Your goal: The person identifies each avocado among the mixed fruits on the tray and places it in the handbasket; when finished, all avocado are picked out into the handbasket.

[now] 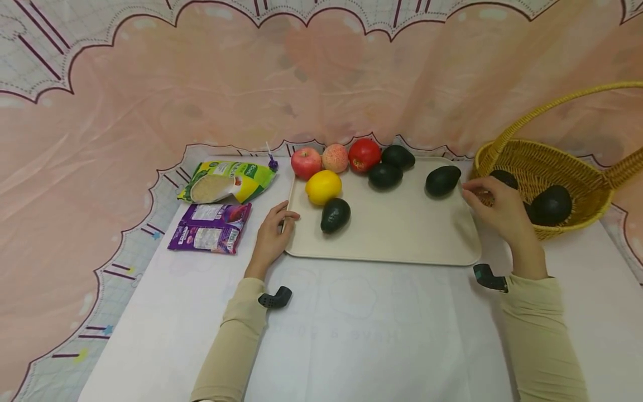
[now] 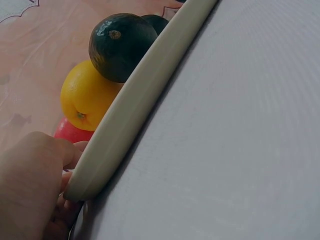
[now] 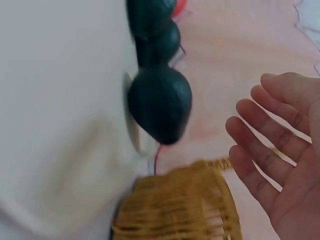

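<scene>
In the head view, the basket (image 1: 540, 159) has its handle (image 1: 553, 103) cut by the right edge, the right hand (image 1: 497, 209) partly hides an avocado (image 1: 504, 177) inside, and small print on the purple pack (image 1: 211, 228) at left is unreadable. In the left wrist view, the left edge crops the left hand (image 2: 30, 185); the tray (image 2: 125, 117) hides the yellow fruit's (image 2: 87, 95) underside. Right wrist view: tray blurred at lower left.

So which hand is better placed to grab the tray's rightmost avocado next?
Likely the right hand: empty and beside that avocado, while the left hand grips the left edge of the tray.
</scene>
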`<action>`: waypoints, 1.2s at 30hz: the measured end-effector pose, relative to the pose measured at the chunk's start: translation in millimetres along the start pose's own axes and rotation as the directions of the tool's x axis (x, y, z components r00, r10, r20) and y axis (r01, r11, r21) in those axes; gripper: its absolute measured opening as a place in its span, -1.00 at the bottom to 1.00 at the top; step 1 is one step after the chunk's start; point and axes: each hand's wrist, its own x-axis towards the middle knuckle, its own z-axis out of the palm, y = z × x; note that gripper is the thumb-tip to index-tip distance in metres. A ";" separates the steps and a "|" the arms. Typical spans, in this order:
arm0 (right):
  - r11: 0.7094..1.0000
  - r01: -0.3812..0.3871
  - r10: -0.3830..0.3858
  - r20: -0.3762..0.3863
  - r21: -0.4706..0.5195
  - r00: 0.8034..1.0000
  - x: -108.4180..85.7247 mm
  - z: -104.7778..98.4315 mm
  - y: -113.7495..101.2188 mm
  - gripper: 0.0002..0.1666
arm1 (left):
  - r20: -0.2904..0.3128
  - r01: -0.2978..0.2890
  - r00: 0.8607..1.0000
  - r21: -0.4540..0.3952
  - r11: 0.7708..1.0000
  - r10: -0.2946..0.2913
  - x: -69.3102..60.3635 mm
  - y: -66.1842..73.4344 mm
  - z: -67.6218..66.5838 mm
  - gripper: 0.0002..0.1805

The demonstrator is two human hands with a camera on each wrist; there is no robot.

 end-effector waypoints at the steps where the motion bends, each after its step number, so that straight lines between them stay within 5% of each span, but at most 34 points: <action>1: 1.000 0.008 -0.008 0.011 0.001 1.000 0.7 3.6 -1.6 -0.73 | 0.000 0.000 1.000 -0.001 1.000 0.000 -0.1 -0.3 0.0 -0.82; 12: 0.974 0.226 -0.225 0.121 0.009 0.967 4.4 51.2 -19.5 -0.78 | -0.002 0.004 1.000 -0.002 1.000 -0.004 -0.7 0.9 -0.8 -0.81; 28: 0.956 0.265 -0.292 0.299 0.127 0.908 8.2 101.8 -74.1 -0.66 | 0.001 0.017 1.000 -0.004 1.000 -0.017 1.1 -1.4 -1.2 -0.81; 36: 0.928 0.359 -0.369 0.377 0.098 0.850 9.9 127.3 -98.7 -0.57 | 0.002 0.004 1.000 -0.010 1.000 -0.004 -0.4 1.5 -1.8 -0.81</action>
